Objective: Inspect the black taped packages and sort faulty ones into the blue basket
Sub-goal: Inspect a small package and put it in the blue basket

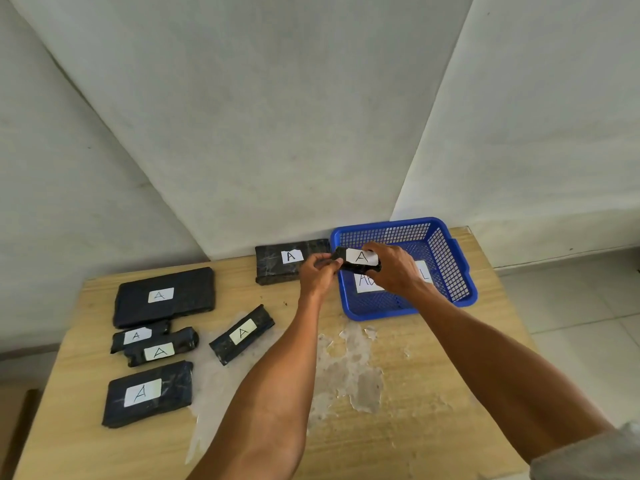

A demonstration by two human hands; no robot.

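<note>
We see a blue basket (464, 268) whose walls and floor are a fine square mesh, with a white sheet (367, 285) in it lettered in dark ink. The small black package (356, 266) above its rim carries a white label with a black A, and so do the other black packages (162, 296) on the table (433, 393), glossy with pale creases. The table is light wood grain, blotched with whitish-grey worn patches. The wall (277, 116) is off-white
</note>
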